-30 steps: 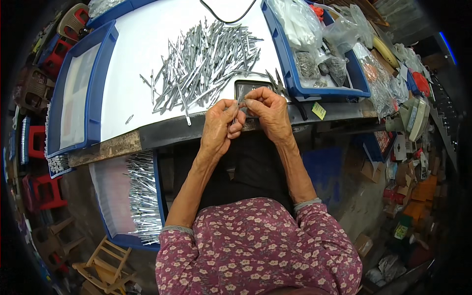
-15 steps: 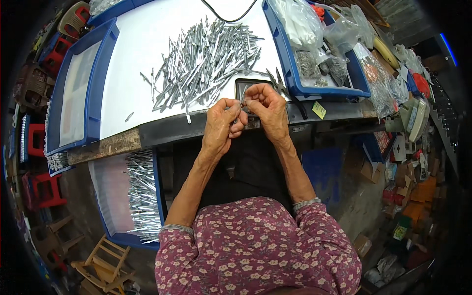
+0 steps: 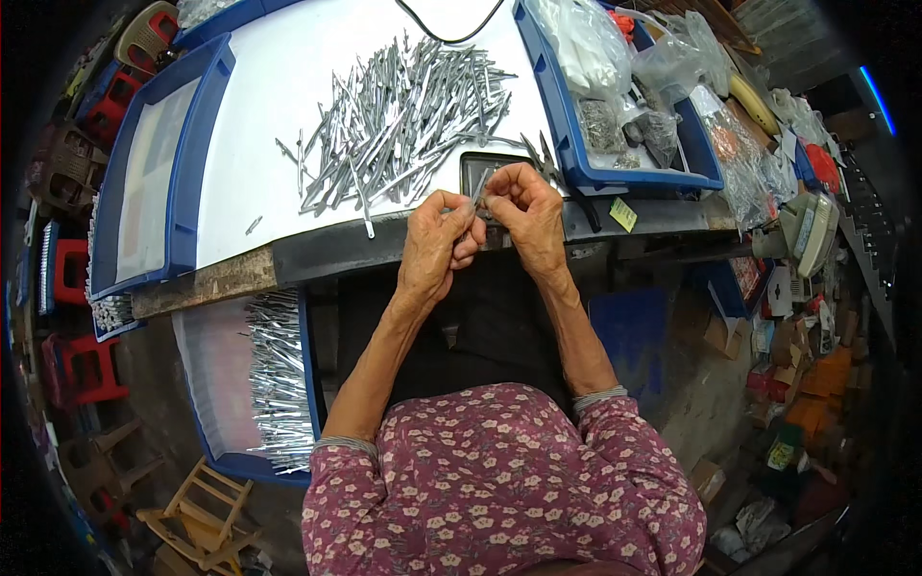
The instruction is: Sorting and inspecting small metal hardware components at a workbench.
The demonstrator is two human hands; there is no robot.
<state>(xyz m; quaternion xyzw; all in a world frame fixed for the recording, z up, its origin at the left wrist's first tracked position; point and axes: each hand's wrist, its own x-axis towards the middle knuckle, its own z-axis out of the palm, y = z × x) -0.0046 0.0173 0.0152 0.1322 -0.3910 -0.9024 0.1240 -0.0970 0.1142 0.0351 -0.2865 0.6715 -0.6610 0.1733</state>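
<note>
Silvery rod (image 3: 480, 183), mid-frame, is probably light, stiff, slick, so pinch its middle; left hand (image 3: 432, 242) fingers clamp it, right hand (image 3: 534, 223), can't tell.

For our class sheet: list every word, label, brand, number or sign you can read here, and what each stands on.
None can be read.
Yellow tag by the table edge: marks too small.
Green packet, lower right: too blurred.
Heaped metal pieces: no readable lettering.
</note>
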